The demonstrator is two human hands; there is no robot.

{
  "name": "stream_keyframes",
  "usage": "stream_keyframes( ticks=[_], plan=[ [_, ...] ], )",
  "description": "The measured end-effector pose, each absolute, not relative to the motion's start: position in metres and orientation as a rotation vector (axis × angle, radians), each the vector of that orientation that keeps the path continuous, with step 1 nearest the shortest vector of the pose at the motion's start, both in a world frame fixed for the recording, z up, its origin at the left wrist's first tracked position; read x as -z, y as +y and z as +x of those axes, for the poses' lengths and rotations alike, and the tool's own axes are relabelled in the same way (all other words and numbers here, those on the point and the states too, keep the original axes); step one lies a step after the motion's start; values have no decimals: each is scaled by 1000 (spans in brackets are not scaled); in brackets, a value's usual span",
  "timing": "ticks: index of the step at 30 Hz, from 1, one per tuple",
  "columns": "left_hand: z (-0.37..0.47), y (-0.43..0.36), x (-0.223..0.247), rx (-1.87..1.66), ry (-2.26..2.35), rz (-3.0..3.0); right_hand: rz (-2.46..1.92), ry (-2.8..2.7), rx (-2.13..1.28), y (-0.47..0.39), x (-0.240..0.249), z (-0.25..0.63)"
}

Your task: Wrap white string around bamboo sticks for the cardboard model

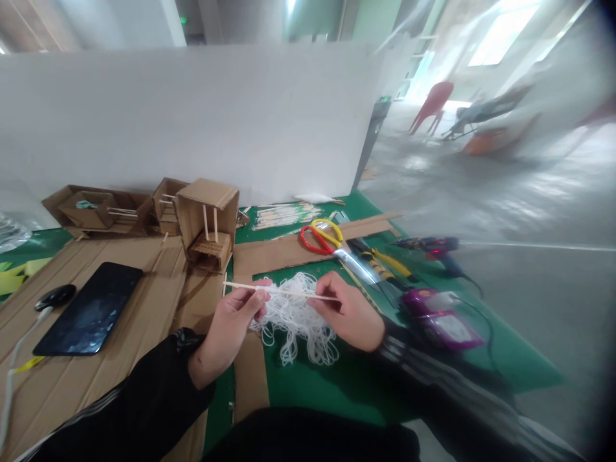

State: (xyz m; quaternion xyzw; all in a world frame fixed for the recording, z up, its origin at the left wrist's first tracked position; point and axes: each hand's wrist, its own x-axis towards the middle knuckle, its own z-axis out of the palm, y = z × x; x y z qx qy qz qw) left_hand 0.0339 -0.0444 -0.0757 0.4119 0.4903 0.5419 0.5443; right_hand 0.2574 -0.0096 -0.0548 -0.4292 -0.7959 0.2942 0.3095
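Observation:
A thin wooden stick (298, 294) spans the space between my two hands, nearly level. My left hand (235, 314) pinches it near its left end, where white string is wrapped around the wood. The fingers of my right hand (349, 311) are closed on the stick's right end. Beneath and between the hands lies a loose, tangled heap of white string (301, 321) on the green table (308, 391). Just beyond my right hand are scissors (353, 264) with one red and one yellow handle loop.
Cardboard boxes with sticks (206, 221) stand at the back left, near a black phone (91, 308) on cardboard. Pliers (394, 264), a glue gun (428, 245) and a purple device (440, 319) lie right. A white panel (192, 122) rises behind.

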Motion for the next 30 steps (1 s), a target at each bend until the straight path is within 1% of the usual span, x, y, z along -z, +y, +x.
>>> stream_keyframes(
  ticks=[4, 6, 9, 12, 14, 17, 20, 24, 26, 30],
  plan=[
    [34, -45, 74, -1285, 1162, 971, -1086, -2174, -842, -9, 55, 258],
    [34, -45, 73, -1288, 1151, 971, -1093, -2224, -794, -9, 55, 257],
    [35, -45, 73, -1291, 1164, 961, -1140, -2151, -747, -9, 56, 257],
    [35, -44, 75, -1292, 1171, 966, -1153, -2088, -826, -9, 56, 258],
    [34, -44, 75, -1295, 1159, 976, -1131, -2151, -854, -9, 56, 258],
    [34, -44, 75, -1292, 1150, 976, -1113, -2232, -806, -9, 54, 257],
    [34, -45, 75, -1281, 1164, 975, -1158, -2129, -779, -10, 54, 257],
    [34, -45, 74, -1284, 1157, 982, -1115, -2187, -864, -10, 54, 258],
    [34, -45, 74, -1286, 1142, 981, -1094, -2237, -839, -10, 54, 258],
    [33, -45, 75, -1279, 1150, 980, -1174, -2100, -780, -10, 55, 257]
  ],
)
